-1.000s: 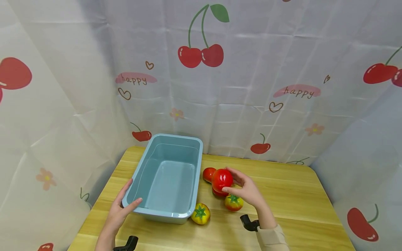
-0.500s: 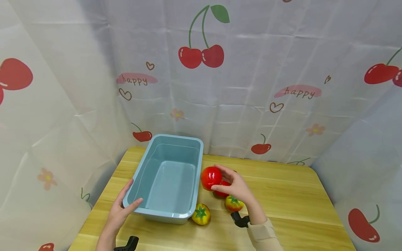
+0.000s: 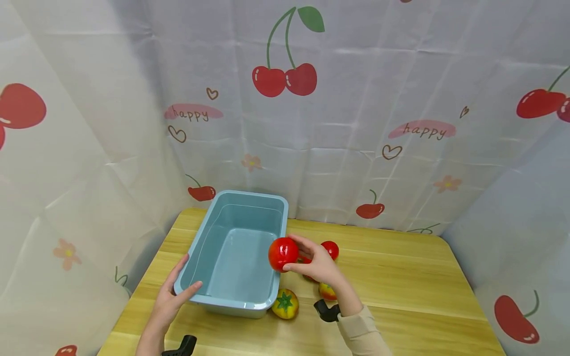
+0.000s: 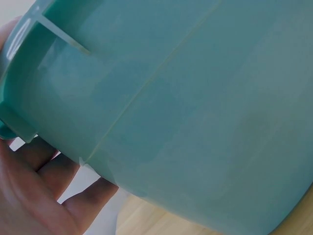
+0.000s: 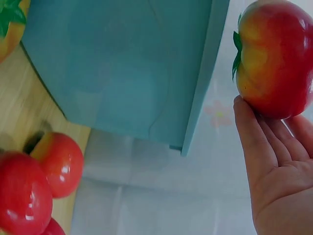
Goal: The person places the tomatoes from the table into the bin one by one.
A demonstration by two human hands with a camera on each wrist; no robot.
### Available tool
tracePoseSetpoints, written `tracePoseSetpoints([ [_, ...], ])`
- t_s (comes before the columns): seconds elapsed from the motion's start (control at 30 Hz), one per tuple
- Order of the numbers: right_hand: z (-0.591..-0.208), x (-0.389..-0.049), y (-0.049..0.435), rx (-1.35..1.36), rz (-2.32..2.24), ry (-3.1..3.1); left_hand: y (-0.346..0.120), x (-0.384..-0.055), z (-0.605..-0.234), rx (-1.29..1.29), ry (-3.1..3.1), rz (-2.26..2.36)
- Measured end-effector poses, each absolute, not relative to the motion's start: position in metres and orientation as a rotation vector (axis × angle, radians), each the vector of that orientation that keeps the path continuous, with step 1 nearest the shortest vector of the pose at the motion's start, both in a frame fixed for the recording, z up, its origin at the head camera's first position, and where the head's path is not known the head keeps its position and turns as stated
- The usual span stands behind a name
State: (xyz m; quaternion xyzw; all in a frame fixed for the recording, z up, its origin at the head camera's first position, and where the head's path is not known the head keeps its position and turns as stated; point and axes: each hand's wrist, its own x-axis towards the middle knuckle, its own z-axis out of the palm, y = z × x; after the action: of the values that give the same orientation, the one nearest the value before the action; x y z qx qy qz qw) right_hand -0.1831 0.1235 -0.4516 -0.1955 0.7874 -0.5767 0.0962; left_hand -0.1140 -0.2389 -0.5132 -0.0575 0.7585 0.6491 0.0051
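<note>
My right hand (image 3: 318, 267) holds a glossy red tomato (image 3: 280, 254) between thumb and fingers, and in the head view it overlaps the right rim of a light blue plastic bin (image 3: 231, 301). The right wrist view shows this tomato (image 5: 279, 58) raised above the bin's rim, its yellowish end and green leaves facing the bin. My left hand (image 3: 166, 304) grips the bin's near left corner, thumb over the rim. Seen from the left wrist, its fingers lie against the outer wall (image 4: 186, 107) under the rim. The visible bin floor is bare.
A yellow tomato with a green star top (image 3: 286, 303) sits against the bin's near right corner. Right of the bin lie a red tomato (image 3: 330, 249) and a yellow-red one (image 3: 327, 291), with another partly hidden by my right hand. A printed curtain (image 3: 311, 173) surrounds the wooden table (image 3: 409, 287).
My right hand has carried the tomato leftward from above the other tomatoes to the bin's right rim. The left hand and bin have stayed in place.
</note>
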Motion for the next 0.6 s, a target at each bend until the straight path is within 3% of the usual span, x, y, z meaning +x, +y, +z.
tracePoseSetpoints([
  [0.6,-0.461,-0.183,0.100,-0.689,-1.717,2.296,-0.240,-0.114,-0.514,-0.167,2.397,2.030],
])
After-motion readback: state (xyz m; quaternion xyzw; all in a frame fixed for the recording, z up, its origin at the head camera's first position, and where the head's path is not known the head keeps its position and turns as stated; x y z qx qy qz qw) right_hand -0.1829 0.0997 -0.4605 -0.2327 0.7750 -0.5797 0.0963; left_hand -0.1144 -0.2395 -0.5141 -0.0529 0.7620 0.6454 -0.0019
